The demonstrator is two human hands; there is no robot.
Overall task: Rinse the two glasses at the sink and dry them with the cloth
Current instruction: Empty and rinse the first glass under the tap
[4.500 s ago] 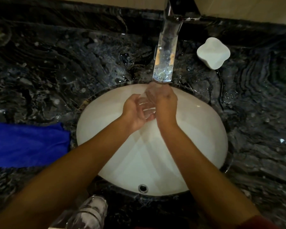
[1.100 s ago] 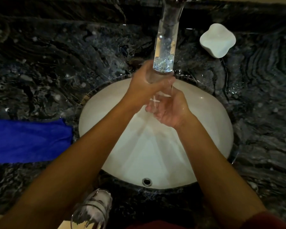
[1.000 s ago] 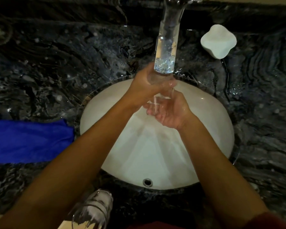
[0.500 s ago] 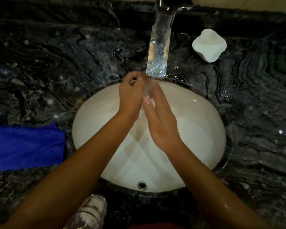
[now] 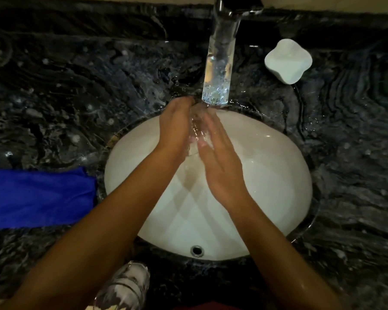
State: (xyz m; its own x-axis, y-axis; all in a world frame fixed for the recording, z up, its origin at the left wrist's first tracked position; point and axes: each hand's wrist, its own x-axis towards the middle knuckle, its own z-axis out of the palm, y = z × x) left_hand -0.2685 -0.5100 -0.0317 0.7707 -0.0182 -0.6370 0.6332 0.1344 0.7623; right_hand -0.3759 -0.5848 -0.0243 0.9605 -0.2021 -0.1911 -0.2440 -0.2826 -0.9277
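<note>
Although a second glass [image 5: 123,287] is seen at the counter's [image 5: 54,108] near edge, cut off by the frame and seemingly not yet rinsed, the blue cloth [image 5: 36,198] is left unused at the left, so drying is judged undone. Over the sink [image 5: 267,175], a clear glass [image 5: 197,126] is gripped by the curled left hand [image 5: 177,130] and touched by the flat, straight-fingered right hand [image 5: 220,166] under the tap's [image 5: 220,70] stream; its outline is barely made out through water and fingers
</note>
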